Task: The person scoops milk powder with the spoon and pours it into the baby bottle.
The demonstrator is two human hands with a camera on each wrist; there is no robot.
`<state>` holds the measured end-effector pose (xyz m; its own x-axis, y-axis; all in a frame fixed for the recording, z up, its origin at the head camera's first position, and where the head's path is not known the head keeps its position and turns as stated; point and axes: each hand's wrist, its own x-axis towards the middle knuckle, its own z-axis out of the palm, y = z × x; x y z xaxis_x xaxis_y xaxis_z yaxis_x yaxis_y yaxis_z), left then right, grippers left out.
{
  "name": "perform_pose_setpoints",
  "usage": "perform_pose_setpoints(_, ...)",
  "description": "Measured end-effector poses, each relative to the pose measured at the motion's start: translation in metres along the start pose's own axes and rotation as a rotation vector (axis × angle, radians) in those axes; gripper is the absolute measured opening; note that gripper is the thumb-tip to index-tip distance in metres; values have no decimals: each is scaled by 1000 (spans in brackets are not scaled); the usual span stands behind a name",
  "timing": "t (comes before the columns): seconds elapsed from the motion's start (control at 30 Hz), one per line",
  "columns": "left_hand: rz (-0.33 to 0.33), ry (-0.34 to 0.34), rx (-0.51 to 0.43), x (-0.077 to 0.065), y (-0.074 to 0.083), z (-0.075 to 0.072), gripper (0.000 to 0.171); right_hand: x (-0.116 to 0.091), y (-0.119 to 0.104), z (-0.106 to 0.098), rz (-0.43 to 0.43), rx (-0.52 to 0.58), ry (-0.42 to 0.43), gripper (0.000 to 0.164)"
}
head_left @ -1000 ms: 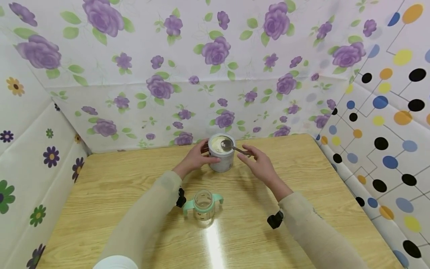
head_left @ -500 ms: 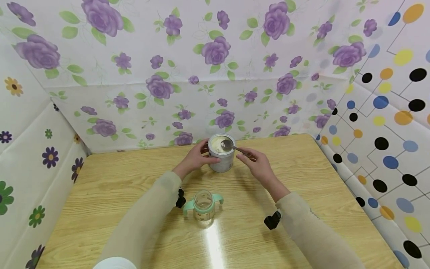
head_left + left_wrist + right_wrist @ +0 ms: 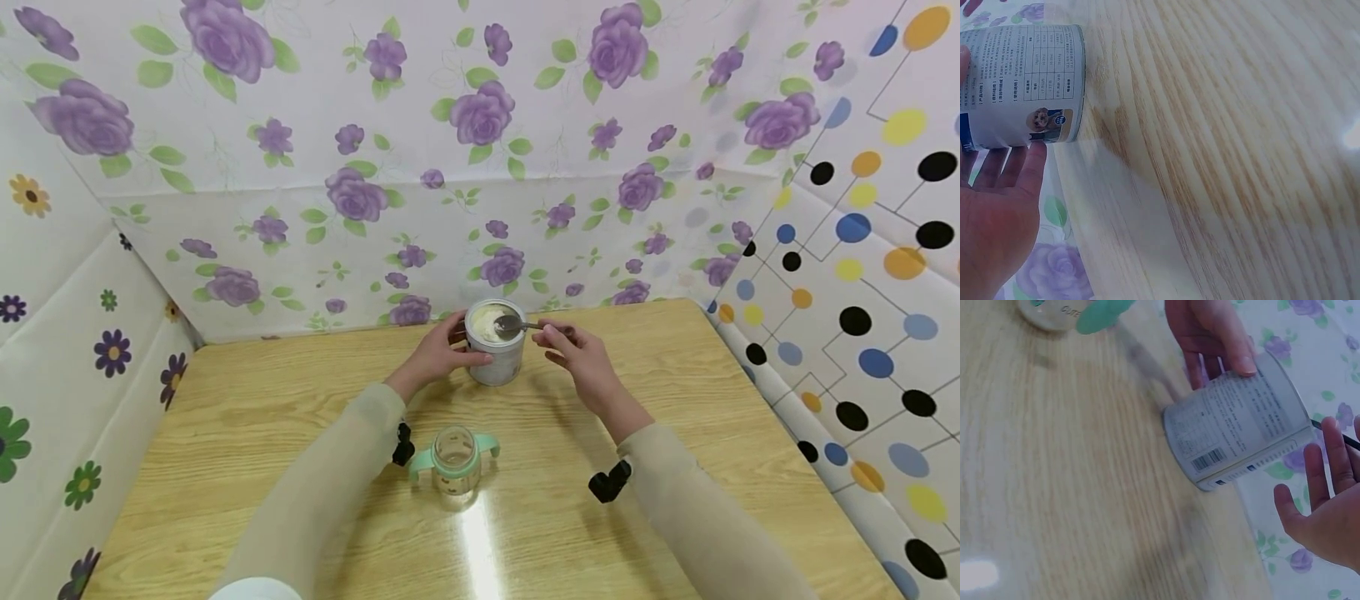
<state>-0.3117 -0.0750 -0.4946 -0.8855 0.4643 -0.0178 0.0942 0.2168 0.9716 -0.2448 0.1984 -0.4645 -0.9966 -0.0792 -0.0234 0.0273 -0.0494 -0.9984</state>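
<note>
An uncovered can (image 3: 495,367) with cream-coloured powder (image 3: 486,323) inside stands upright near the back of the table. My left hand (image 3: 437,350) grips its left side, thumb across the front. The label in the left wrist view has printed text and a small dog picture (image 3: 1044,120); a barcode (image 3: 1209,459) faces the right wrist camera. Right of the can, my right hand (image 3: 588,364) pinches the handle of a metal spoon (image 3: 508,324). The spoon's bowl is over the powder, within the can's mouth, and its handle crosses the right rim.
Nearer me on the wooden table (image 3: 300,483) stands a clear bottle (image 3: 457,479) without a lid, with two mint-green handles (image 3: 486,442). Purple-flowered cloth (image 3: 480,192) rises right behind the can. A dotted cloth (image 3: 855,333) borders the right side.
The spoon's handle has swung up to lie nearly level in the head view, and its bowl has shifted slightly. My right hand has turned and moved slightly right with it. The left hand and can stay put.
</note>
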Motion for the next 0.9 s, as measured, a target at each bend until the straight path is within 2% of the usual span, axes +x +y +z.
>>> perform_pose_setpoints(0.1,3,2,4,-2,-1,-1,92,6,-5,-1,21,50,-12,41)
perform_pose_setpoints(0.2,1,6,7,-3,-2,-1,93,14,-9,-2,35,51,-25,41)
perform_pose_setpoints(0.43,-4,17,-6,-3,-4,-2,94,28,-18,-4,47,5,-54,52)
perform_pose_setpoints(0.67,-1,4,-19,-1,-1,1,95,36,-20,-4,76,47,-54,37)
perform_pose_setpoints(0.9,-18,19,-28,-2,1,0,96,43,-24,1,89,79,-82,49)
